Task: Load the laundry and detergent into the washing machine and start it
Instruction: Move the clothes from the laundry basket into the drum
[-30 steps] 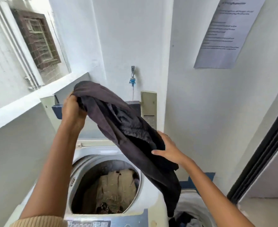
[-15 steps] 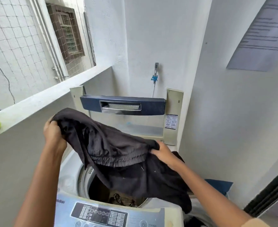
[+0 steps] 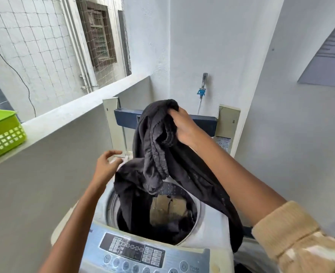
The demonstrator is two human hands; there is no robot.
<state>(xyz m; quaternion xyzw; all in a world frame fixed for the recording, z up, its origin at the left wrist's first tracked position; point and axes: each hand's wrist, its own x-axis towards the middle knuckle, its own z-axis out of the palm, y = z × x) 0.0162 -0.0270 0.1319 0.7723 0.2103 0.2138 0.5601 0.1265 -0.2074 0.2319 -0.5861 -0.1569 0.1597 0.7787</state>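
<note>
A top-loading washing machine (image 3: 210,227) stands in front of me with its lid (image 3: 204,122) raised. My right hand (image 3: 184,127) grips a dark grey garment (image 3: 154,154) high above the drum; its lower folds hang into the opening and one end trails over the machine's right edge. My left hand (image 3: 105,166) hovers beside the garment's left side, fingers spread, holding nothing. A tan piece of clothing (image 3: 168,207) lies inside the drum among dark items. The control panel (image 3: 141,253) runs along the near edge.
A green plastic basket (image 3: 3,134) sits on the ledge (image 3: 70,115) at the left. A water tap (image 3: 203,85) with a hose is on the back wall. A printed notice (image 3: 330,62) hangs on the right wall.
My left hand has let go of the garment and opened. My right hand has lifted its end up, so the garment now hangs down into the drum.
</note>
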